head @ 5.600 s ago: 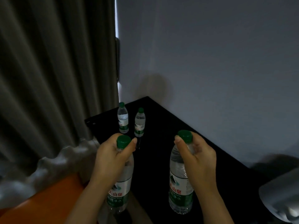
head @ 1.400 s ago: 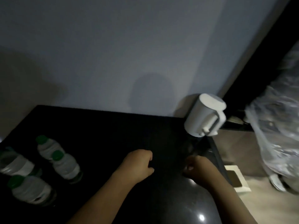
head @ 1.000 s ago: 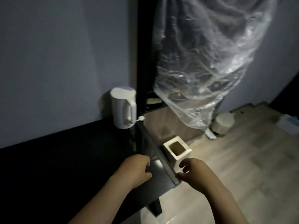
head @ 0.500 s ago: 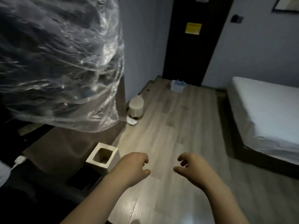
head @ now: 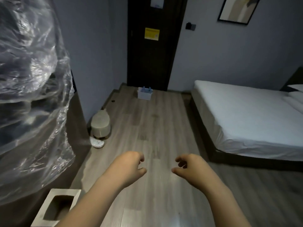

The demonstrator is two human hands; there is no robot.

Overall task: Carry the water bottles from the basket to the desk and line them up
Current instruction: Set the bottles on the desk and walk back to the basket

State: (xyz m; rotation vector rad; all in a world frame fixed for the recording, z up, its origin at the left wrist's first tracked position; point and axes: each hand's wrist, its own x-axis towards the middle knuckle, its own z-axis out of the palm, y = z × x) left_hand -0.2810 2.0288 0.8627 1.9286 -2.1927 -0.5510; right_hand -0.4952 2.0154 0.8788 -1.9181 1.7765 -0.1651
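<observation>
Only 1 cam, head-worn, sitting above + behind left hand [head: 129, 167] & right hand [head: 191, 169], looking fwd/down along floor [head: 164, 122]. Both hands showing close, low-centre. Basket [head: 144, 94] sitting far ahead of hands, by door [head: 154, 54]. Bed [head: 246, 115] stretching right of right hand; plastic wrap [head: 32, 95] crowding left of left hand.

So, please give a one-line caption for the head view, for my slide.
Empty left hand and right hand held out over the wooden floor, with the basket ahead by the dark door.
</observation>
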